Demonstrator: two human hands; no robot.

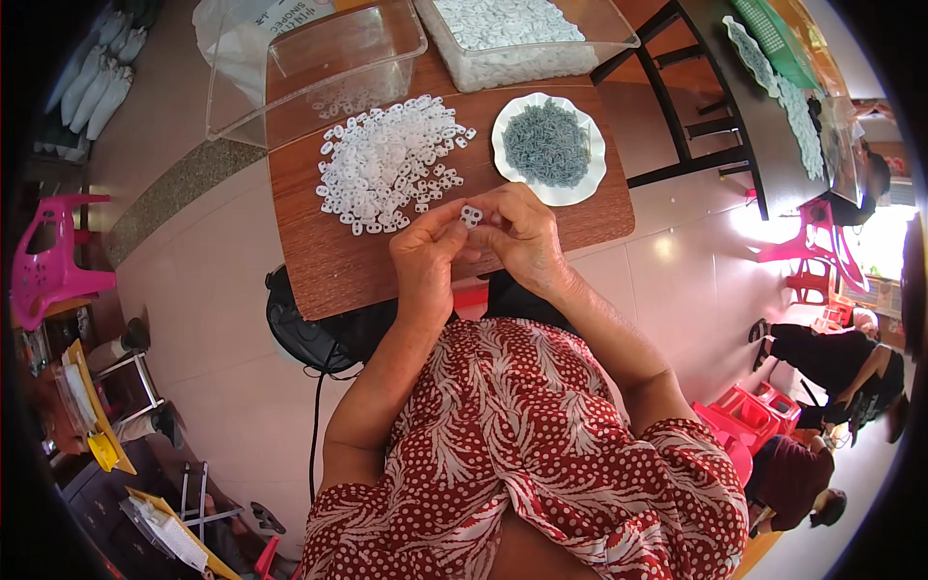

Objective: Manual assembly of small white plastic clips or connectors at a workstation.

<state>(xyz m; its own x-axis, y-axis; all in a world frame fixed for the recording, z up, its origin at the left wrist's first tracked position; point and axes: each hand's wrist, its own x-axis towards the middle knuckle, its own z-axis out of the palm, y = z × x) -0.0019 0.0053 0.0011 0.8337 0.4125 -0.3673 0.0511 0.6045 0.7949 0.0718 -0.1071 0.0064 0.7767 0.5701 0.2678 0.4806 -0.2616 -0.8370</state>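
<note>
Both hands meet over the near edge of the small brown table (pixel 319 261), left hand (pixel 425 253) and right hand (pixel 522 237) pinched shut together on one small white plastic piece (pixel 472 215). Just beyond sits a loose pile of the same white pieces (pixel 387 159), with a white scalloped plate of grey-blue bits (pixel 547 145) to its right. Farther back, an empty clear tub (pixel 319 63) on the left and a clear tub full of white pieces (pixel 512 39) on the right.

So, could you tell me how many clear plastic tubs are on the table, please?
2. An almost empty tub sits at the table's far left, behind the loose white pieces; a full tub stands to its right, behind the dish. None seems hidden.
</note>
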